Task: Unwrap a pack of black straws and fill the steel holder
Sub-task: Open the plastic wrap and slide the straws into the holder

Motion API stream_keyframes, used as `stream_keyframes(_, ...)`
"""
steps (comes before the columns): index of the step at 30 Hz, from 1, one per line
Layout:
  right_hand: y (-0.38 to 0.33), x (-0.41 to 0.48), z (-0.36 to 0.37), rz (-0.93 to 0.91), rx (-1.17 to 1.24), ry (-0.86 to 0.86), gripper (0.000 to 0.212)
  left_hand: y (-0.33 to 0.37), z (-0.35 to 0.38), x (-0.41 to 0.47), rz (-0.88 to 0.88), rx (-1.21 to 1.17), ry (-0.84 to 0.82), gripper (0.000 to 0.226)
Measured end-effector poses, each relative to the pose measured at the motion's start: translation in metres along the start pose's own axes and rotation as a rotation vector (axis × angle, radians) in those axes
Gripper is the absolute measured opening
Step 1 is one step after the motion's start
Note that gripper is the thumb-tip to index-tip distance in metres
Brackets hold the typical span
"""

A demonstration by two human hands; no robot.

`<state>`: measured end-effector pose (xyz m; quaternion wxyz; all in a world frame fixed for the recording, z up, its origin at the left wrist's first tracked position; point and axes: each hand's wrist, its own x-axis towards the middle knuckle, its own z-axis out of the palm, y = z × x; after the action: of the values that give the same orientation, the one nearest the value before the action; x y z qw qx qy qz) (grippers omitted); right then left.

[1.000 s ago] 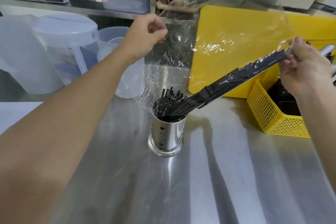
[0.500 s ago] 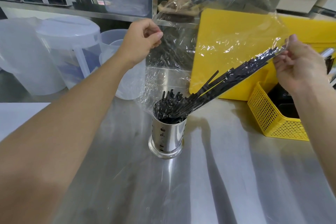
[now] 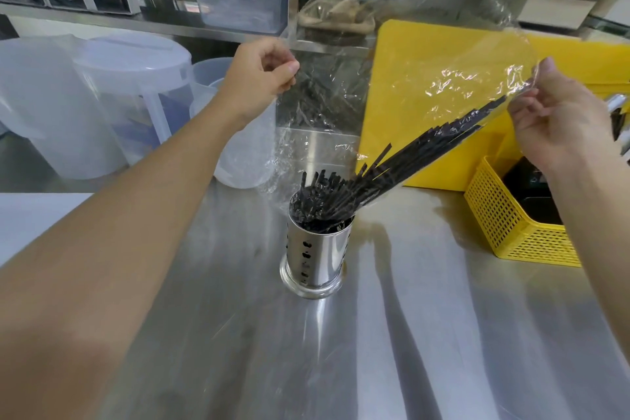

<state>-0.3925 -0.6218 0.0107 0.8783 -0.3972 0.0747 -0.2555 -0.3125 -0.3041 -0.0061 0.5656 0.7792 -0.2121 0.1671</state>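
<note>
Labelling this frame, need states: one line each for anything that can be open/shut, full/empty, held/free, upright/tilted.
steel holder: upright on the counter, holding straws.
black straws: tilted, lower ends in the holder, upper ends inside the wrap.
clear wrap: open, held up by both hands.
left hand: pinching the wrap's edge.
right hand: gripping the wrap's far end.
yellow basket: upright, dark contents.
lidded pitcher: lid on.

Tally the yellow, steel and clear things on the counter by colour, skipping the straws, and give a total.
Yellow: 2, the board and the basket
Steel: 1, the holder
Clear or translucent plastic: 3 at least, the wrap, a lidded jug and a cup; more tubs behind overlap too much to count
Total: 6
</note>
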Motion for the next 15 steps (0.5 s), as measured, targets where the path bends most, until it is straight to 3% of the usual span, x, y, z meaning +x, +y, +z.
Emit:
stream_keyframes(9,0.001,-0.003,0.011,0.004,-0.003,-0.003,0.01,0.006,-0.011,-0.003,0.006,0.022,0.025,0.022)
stream_keyframes(15,0.005,-0.004,0.017,-0.007,-0.264,0.024,0.014,0.0,-0.014,-0.011,-0.051,0.05,0.066,0.022)
